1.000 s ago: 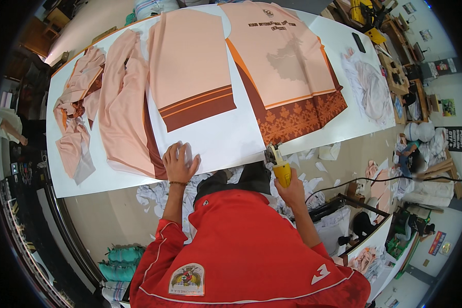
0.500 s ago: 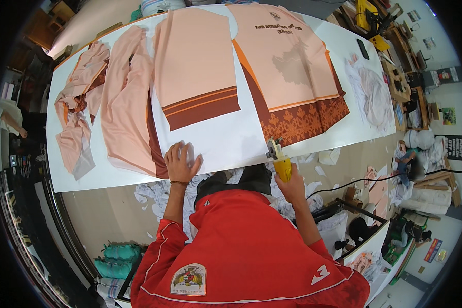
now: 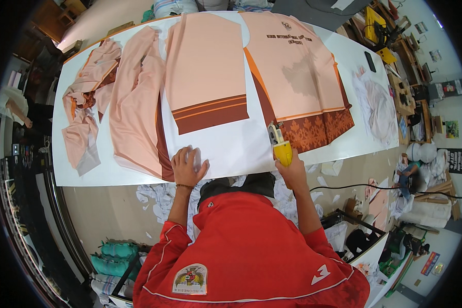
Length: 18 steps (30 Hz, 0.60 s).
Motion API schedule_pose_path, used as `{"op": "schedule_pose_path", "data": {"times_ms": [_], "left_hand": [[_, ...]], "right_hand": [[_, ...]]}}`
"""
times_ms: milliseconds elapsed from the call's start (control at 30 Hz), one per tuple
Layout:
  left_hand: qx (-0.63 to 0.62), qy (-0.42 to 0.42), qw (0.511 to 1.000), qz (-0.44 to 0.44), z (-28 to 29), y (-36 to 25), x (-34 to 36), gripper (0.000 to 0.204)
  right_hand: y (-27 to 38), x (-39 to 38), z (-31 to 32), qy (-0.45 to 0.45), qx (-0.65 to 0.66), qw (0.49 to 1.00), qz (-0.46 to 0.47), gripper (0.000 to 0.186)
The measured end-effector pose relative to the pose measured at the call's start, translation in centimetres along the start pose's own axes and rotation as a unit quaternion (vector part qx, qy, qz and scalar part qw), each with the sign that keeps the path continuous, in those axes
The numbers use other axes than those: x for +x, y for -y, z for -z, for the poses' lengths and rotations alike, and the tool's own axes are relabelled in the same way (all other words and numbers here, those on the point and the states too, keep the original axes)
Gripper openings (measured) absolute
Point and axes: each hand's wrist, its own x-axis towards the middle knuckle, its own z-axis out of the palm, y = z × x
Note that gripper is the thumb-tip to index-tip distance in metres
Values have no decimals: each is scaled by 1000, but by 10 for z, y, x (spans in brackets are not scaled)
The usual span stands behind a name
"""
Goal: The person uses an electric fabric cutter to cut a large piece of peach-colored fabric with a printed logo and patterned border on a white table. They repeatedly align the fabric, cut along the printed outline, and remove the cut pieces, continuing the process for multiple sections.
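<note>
My left hand lies with fingers spread at the near edge of a white sheet, below a peach panel with a brown striped band. My right hand grips a yellow handheld electric fabric cutter. The cutter's metal head is by the near left corner of a larger peach panel with dark lettering, an emblem and a brown patterned hem. Whether the blade touches the cloth cannot be told. Left of my left hand lie a long rumpled peach piece and a bunched peach-and-brown piece.
The white table carries a heap of thin white offcuts and a dark phone at the right. A black cable runs off rightward from near my right forearm. White scraps litter the floor under the table.
The cutter in my right hand has moved forward over the table, alongside the brown hem. My left hand stays spread in much the same place. The whole view has shifted slightly.
</note>
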Motion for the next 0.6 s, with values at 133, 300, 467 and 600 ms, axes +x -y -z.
{"op": "schedule_pose_path", "data": {"times_ms": [133, 300, 467, 600], "left_hand": [[0, 1, 1000, -3, 0, 0, 1, 53], [-9, -8, 1000, -1, 0, 1, 1, 52], [-17, -7, 1000, 3, 0, 0, 2, 52], [-17, -11, 1000, 5, 2, -1, 3, 52]], "right_hand": [[31, 23, 9, 17, -14, 1000, -18, 59], [53, 57, 11, 21, -34, 999, -7, 59], [61, 99, 2, 10, -36, 999, 25, 62], [83, 135, 3, 36, -43, 998, 7, 66]]}}
